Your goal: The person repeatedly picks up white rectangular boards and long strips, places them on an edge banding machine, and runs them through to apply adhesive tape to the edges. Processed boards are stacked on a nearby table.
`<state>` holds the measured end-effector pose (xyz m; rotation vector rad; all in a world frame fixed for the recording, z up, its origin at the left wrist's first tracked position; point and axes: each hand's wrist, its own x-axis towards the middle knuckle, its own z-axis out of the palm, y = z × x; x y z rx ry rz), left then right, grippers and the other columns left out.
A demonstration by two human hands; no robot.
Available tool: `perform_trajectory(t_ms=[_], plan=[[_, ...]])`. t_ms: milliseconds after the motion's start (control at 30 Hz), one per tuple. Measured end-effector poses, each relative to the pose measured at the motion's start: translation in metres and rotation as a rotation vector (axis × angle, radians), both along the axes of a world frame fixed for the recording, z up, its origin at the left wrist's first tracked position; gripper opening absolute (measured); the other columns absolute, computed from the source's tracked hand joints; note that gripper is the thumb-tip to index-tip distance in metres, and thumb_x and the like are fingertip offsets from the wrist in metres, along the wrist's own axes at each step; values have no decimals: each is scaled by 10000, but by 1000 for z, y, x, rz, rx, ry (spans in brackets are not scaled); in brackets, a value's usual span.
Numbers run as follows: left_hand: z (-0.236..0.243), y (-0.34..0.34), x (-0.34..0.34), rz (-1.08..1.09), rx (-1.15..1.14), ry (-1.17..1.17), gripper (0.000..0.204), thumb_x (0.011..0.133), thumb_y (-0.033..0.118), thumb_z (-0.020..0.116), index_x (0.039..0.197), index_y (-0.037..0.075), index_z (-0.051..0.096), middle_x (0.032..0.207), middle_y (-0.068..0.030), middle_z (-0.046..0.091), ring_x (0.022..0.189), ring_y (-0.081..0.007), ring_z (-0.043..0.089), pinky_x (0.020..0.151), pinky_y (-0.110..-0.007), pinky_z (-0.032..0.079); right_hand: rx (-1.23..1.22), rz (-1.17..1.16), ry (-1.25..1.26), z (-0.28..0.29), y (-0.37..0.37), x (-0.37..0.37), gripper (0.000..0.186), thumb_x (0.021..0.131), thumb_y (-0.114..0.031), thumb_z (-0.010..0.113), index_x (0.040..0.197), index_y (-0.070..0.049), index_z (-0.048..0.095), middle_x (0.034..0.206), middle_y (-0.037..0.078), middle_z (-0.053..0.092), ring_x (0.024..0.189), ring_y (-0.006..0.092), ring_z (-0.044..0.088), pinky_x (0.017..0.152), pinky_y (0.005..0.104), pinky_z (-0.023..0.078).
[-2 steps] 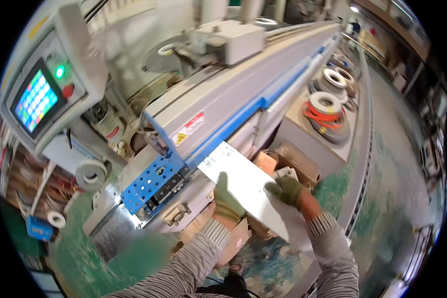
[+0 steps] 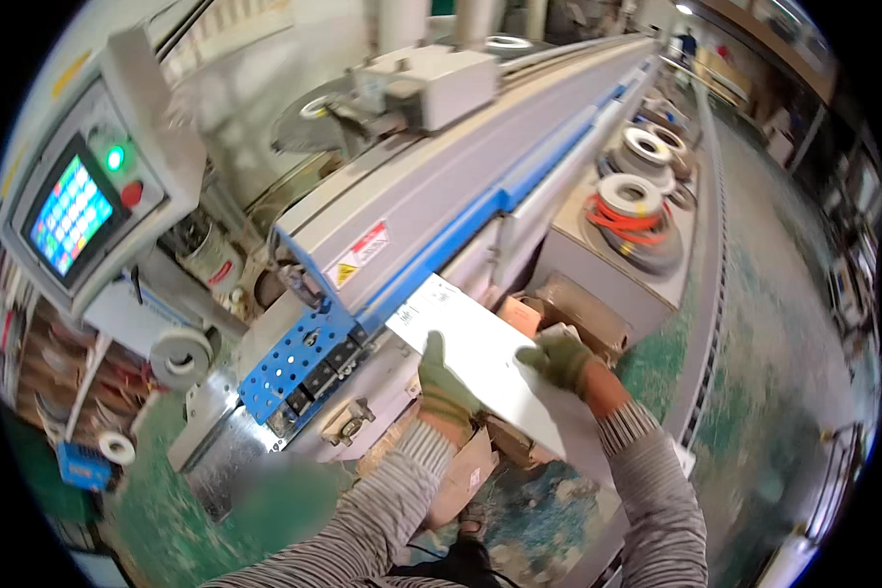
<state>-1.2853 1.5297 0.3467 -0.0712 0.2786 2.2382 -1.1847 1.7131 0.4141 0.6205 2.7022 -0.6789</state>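
A long white board (image 2: 493,355) with small dark markings at its far end slants across the middle of the view. My left hand (image 2: 445,380), in a green glove, grips its left edge, thumb lying over the top face. On the opposite edge, my right hand (image 2: 562,365) in a matching glove holds the board with its thumb on top. The fingers beneath the board are hidden. The board's far end lies beside the blue rail of a long grey machine (image 2: 412,211); whether they touch I cannot tell. At the machine's near end is a blue perforated plate (image 2: 299,365).
A control panel (image 2: 72,218) with a lit screen, green light and red button stands left. Banding rolls (image 2: 629,196) sit on a bench at right. Cardboard boxes (image 2: 586,312) lie under the board, and a metal rail (image 2: 708,323) runs along the right.
The whole view has shifted slightly. Both hands keep the same hold on the board, which stays by the machine's blue rail.
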Motion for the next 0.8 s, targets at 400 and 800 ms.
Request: perform_trajectory(t_ms=[400, 800], plan=[[-78, -111, 55, -625, -648, 135, 608, 1038, 597, 425, 1327, 82, 567, 1276, -178, 600, 1226, -340, 561, 1073, -500, 474, 208, -389, 987, 36, -199, 204, 190, 918, -161, 692, 1075, -56, 710, 1041, 144, 700, 916, 350, 660, 794, 439, 549], [-215, -277, 118, -1175, -972, 171, 713, 1028, 516, 520, 1498, 0, 375, 1285, -186, 560, 1155, -366, 528, 1044, -528, 460, 229, -859, 695, 15, -516, 321, 200, 875, -172, 710, 1044, -69, 740, 1095, 144, 728, 951, 337, 702, 834, 421, 576]])
